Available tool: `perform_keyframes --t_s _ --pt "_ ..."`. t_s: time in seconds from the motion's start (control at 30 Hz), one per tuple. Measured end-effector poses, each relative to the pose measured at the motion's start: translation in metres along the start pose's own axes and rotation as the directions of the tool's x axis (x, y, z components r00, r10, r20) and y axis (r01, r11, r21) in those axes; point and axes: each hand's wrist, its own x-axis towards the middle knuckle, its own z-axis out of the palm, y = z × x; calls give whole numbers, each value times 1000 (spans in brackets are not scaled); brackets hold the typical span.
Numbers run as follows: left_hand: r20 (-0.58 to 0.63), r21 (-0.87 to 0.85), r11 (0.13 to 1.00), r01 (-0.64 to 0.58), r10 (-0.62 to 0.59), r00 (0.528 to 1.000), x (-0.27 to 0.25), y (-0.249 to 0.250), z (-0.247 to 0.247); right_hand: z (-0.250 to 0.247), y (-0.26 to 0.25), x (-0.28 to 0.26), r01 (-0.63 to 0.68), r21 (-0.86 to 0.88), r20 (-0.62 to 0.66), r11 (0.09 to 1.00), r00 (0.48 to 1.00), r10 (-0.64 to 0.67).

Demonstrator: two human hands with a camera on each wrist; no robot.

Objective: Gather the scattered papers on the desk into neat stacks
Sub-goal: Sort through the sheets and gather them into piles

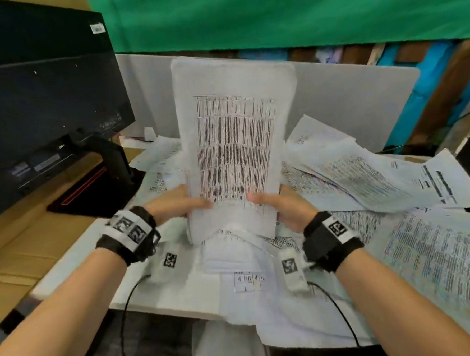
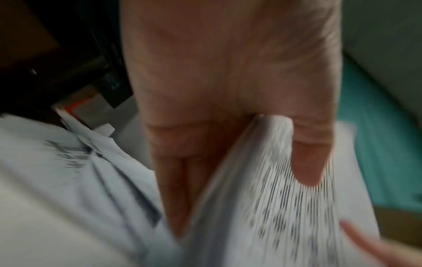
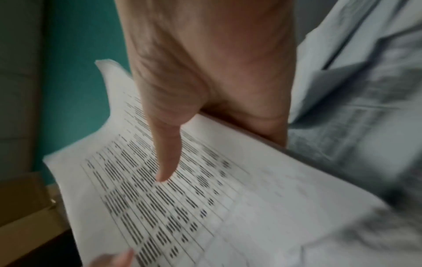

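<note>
A thick stack of printed papers (image 1: 234, 139) stands upright on its short edge above the desk's middle. My left hand (image 1: 175, 203) grips its lower left side, thumb on the front sheet and fingers behind. My right hand (image 1: 282, 205) grips the lower right side the same way. The left wrist view shows the stack's edge (image 2: 262, 162) pinched under my thumb (image 2: 308, 159). In the right wrist view my thumb (image 3: 166, 151) presses on the printed table of the front sheet (image 3: 182, 207). Loose printed sheets (image 1: 365, 175) lie scattered on the desk to the right and beneath the stack.
A black monitor (image 1: 42, 107) on a stand fills the left side. A grey divider panel (image 1: 347, 99) runs along the desk's back, with green cloth (image 1: 287, 12) above it. More sheets (image 1: 440, 261) hang over the near right edge. Wooden surface (image 1: 18, 246) lies at left.
</note>
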Motion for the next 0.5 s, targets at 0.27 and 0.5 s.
perform_keyframes --t_s 0.27,0.5 --pt "-548 -114 965 -238 139 825 -1 -20 3 13 -2 16 77 141 -26 987 997 -74" --pt "-479 127 989 72 -2 878 -37 -43 -35 60 0 27 -32 -68 108 997 993 39"
